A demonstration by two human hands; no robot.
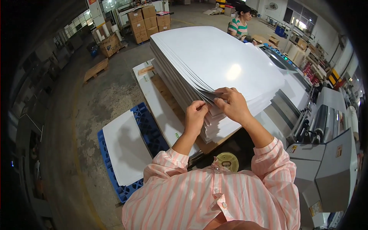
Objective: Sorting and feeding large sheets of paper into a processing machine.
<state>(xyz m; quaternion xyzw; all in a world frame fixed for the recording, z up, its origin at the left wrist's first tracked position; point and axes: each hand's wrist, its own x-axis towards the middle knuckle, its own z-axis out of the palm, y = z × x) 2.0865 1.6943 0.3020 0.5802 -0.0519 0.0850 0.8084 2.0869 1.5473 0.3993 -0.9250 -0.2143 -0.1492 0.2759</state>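
Observation:
A tall stack of large glossy white sheets (199, 53) stands in front of me, its layers slightly uneven along the left side. At its near corner my right hand (232, 103) pinches the lifted edges of the top sheets, fingers on top and thumb at the edge. Just left of it, my left hand (196, 115) is closed with thumb and forefinger together on sheet edges a little lower down. The upper sheets fan apart between the two hands. How many sheets each hand grips is hidden.
Left of the stack, a blue plastic pallet (147, 126) bears a low pile of white sheets (126, 149). A grey machine with rollers (320, 122) stands close on the right. Beyond the stack is a co-worker (238, 27). Cardboard boxes (142, 25) and a wooden pallet (96, 70) lie farther off.

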